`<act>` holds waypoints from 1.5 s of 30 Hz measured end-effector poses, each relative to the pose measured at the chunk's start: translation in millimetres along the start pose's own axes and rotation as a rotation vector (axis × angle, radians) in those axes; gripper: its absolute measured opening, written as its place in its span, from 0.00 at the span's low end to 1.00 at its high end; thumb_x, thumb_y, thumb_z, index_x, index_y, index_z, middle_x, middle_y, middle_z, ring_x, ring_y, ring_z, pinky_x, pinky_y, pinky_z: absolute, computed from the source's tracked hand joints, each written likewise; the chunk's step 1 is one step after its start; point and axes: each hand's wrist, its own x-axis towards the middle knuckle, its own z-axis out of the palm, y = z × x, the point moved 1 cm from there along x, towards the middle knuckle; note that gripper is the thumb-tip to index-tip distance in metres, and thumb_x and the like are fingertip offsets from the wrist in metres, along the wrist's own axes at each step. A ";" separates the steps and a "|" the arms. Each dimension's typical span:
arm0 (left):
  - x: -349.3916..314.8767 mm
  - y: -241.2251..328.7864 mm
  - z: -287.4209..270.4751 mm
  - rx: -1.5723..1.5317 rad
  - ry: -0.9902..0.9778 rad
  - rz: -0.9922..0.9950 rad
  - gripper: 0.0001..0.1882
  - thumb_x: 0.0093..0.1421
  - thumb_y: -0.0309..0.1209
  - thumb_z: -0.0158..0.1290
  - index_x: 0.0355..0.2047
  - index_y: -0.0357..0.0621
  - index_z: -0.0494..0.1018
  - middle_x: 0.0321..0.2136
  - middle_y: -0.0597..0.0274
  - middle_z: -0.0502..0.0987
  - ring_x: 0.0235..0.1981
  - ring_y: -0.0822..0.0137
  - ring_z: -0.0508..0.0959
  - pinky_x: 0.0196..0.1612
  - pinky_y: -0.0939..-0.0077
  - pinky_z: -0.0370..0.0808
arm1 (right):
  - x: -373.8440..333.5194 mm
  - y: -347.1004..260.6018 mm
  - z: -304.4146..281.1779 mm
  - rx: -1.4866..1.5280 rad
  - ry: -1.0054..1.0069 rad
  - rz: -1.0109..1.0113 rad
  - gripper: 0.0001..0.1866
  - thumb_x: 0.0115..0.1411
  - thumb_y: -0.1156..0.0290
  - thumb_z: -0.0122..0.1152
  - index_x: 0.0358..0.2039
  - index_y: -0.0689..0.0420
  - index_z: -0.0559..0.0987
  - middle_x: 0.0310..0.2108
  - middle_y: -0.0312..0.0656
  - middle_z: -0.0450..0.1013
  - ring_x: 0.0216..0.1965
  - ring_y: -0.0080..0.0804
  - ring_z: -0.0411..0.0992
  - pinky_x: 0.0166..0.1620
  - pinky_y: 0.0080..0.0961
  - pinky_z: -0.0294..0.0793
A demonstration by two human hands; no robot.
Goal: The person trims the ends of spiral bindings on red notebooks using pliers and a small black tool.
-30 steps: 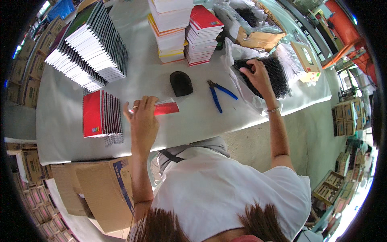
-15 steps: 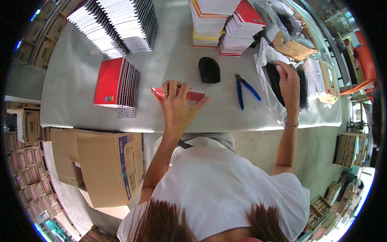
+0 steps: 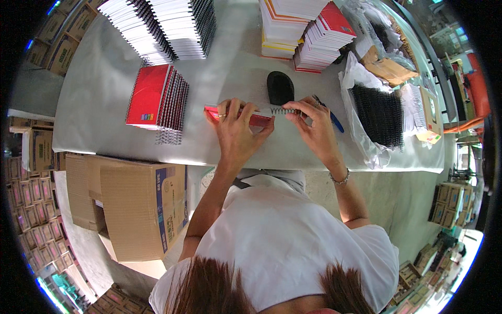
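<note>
A red-covered notebook [image 3: 260, 120] stands on its edge on the table, with my left hand [image 3: 237, 123] closed over it from above. My right hand [image 3: 315, 125] pinches a dark spiral binding coil [image 3: 281, 111], whose free end reaches the right end of the notebook's upper edge. Whether the coil has entered the holes is too small to tell. Just beyond the coil lies a black rounded pad [image 3: 281, 88]. Partly hidden behind my right hand are blue-handled cutting pliers [image 3: 336, 121]. Many more black coils [image 3: 377, 116] lie in white plastic wrapping to the right.
Bound red notebooks [image 3: 149, 97] are stacked at the left, with taller spiral-bound stacks [image 3: 191, 31] behind. Unbound red-covered stacks [image 3: 319, 44] stand at the back right. A cardboard box [image 3: 130, 209] sits below the table's front edge at left.
My right hand has left the pile of coils and moved left to the notebook, bringing one coil. My left hand still holds the notebook. The whole view has shifted slightly.
</note>
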 end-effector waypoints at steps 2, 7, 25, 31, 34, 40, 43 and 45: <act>-0.2 1.2 -1.8 -0.006 -0.027 -0.019 0.19 0.43 0.43 0.70 0.33 0.52 0.78 0.37 0.66 0.72 0.50 0.57 0.68 0.57 0.42 0.53 | -1.5 0.2 1.2 0.003 -0.018 0.012 0.10 0.62 0.67 0.65 0.43 0.52 0.83 0.34 0.38 0.76 0.31 0.30 0.74 0.43 0.31 0.67; 0.6 2.2 -2.4 0.002 -0.029 -0.006 0.19 0.42 0.43 0.70 0.34 0.53 0.78 0.37 0.67 0.72 0.50 0.57 0.68 0.57 0.42 0.53 | -5.1 4.5 5.2 -0.006 -0.017 -0.065 0.10 0.61 0.76 0.64 0.43 0.58 0.82 0.36 0.44 0.77 0.34 0.34 0.74 0.39 0.30 0.73; -0.3 -4.2 1.6 0.048 -0.036 0.001 0.22 0.40 0.48 0.71 0.33 0.53 0.78 0.36 0.68 0.70 0.47 0.59 0.68 0.53 0.41 0.56 | -5.4 -1.1 14.5 0.260 0.057 -0.031 0.08 0.64 0.77 0.60 0.43 0.59 0.82 0.33 0.40 0.77 0.33 0.26 0.74 0.39 0.24 0.72; -0.4 -3.5 -0.1 0.056 -0.049 -0.003 0.23 0.41 0.49 0.70 0.34 0.53 0.78 0.37 0.68 0.70 0.47 0.59 0.68 0.53 0.41 0.56 | -5.7 -1.8 15.7 0.332 0.031 -0.015 0.07 0.65 0.75 0.61 0.42 0.59 0.81 0.34 0.38 0.77 0.34 0.26 0.73 0.39 0.25 0.71; 2.4 -2.8 -2.3 0.069 -0.054 0.013 0.23 0.45 0.50 0.69 0.36 0.52 0.77 0.38 0.67 0.70 0.48 0.58 0.68 0.53 0.40 0.56 | -5.6 -10.1 15.3 0.264 0.016 -0.017 0.07 0.64 0.73 0.62 0.42 0.57 0.80 0.34 0.37 0.76 0.33 0.26 0.72 0.42 0.26 0.67; 1.9 -6.8 -1.4 0.090 -0.096 0.041 0.18 0.54 0.44 0.64 0.42 0.54 0.76 0.41 0.67 0.70 0.49 0.59 0.67 0.53 0.40 0.57 | -5.9 -4.0 20.1 -0.110 0.026 -0.123 0.06 0.62 0.69 0.64 0.38 0.55 0.79 0.33 0.39 0.72 0.39 0.34 0.71 0.50 0.36 0.59; 0.7 -7.6 -2.6 0.140 -0.099 0.048 0.16 0.57 0.40 0.61 0.44 0.55 0.74 0.41 0.68 0.69 0.49 0.60 0.67 0.53 0.40 0.58 | 1.7 -15.3 20.2 -0.073 0.114 -0.087 0.06 0.64 0.67 0.61 0.37 0.55 0.78 0.34 0.39 0.72 0.44 0.38 0.70 0.52 0.39 0.57; 0.7 -6.1 -4.8 0.147 -0.102 0.053 0.15 0.58 0.38 0.60 0.45 0.56 0.74 0.41 0.68 0.69 0.50 0.61 0.67 0.53 0.40 0.58 | 2.5 -5.4 21.3 -0.138 0.035 -0.129 0.07 0.65 0.65 0.60 0.39 0.54 0.77 0.36 0.39 0.72 0.44 0.39 0.70 0.52 0.39 0.57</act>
